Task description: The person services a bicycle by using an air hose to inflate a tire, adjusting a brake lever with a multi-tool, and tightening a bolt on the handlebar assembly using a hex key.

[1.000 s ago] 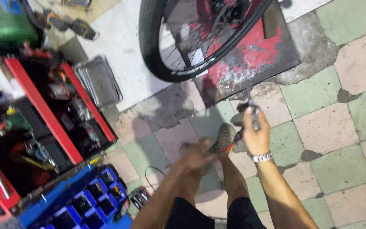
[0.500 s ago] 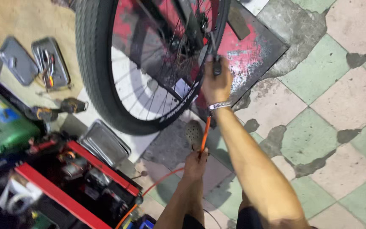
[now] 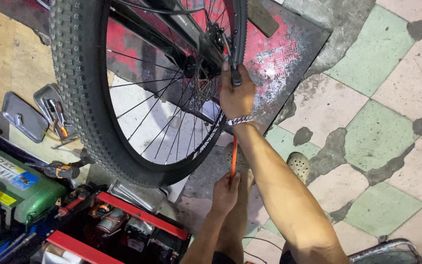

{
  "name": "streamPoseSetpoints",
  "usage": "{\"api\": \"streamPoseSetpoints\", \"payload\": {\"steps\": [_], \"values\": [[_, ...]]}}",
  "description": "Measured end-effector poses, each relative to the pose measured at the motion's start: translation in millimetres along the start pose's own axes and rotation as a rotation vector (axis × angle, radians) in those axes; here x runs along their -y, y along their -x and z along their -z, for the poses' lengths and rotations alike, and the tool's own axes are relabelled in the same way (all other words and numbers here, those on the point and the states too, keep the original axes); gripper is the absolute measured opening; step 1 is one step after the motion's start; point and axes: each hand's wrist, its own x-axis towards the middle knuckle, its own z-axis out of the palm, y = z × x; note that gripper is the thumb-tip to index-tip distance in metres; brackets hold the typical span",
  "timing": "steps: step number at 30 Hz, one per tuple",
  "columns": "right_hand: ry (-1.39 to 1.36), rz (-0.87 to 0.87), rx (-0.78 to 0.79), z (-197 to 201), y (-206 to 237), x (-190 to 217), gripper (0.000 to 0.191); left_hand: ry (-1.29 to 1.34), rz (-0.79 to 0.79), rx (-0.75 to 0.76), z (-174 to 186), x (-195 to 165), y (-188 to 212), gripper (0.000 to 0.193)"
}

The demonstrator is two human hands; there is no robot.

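A dark tool (image 3: 235,76) is gripped by the right hand (image 3: 236,95) at the bicycle wheel (image 3: 81,98) hub; an orange hose (image 3: 233,156) is clasped by the left hand (image 3: 224,191) below.

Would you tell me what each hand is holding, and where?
Right hand grips a dark tool by its handle at the wheel hub; left hand holds the orange hose lower down.

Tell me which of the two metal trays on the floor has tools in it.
The right-hand tray, the one nearer the bicycle tyre; it holds screwdriver-like tools with orange and dark handles. The left tray beside it looks bare.
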Motion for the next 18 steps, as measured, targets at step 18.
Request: {"api": "streamPoseSetpoints", "payload": {"steps": [18], "values": [[0.19,0.081,-0.045,28,37,-32,0.03,-0.061,-0.034,0.083,17,16,33,0.036]]}}
